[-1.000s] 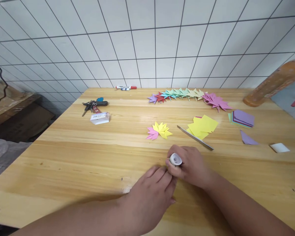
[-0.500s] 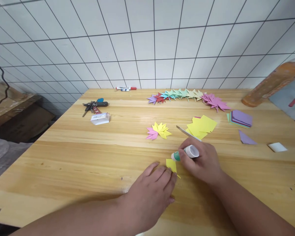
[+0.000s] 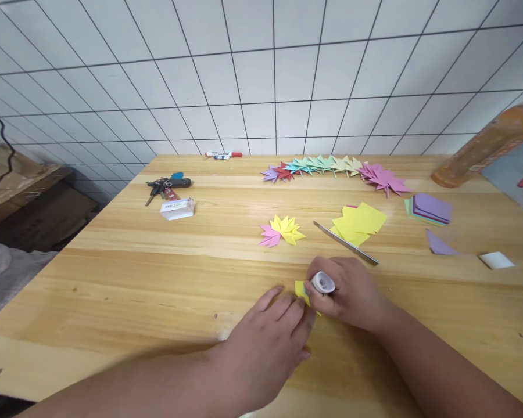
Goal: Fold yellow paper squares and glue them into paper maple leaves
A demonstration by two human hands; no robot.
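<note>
My right hand is closed round a glue stick, its white end tilted up toward me. The stick's lower end is over a small yellow piece of paper, mostly hidden by my fingers; whether it touches cannot be made out. With its fingers stretched out flat, my left hand presses the near part of that paper onto the table. Just beyond, a metal cutter blade or ruler-like strip lies slantwise. A fan of folded yellow and pink paper pieces rests farther off.
Yellow sheets and a coloured paper stack lie to the right, near a purple triangle and white eraser-like block. Behind are a folded-paper chain, a bottle, a marker, keys and a small box.
My right hand has moved slightly left and down, bringing the glue stick over the yellow paper and tipping it more upright. More of the metal strip shows now. My left hand has stayed put.
</note>
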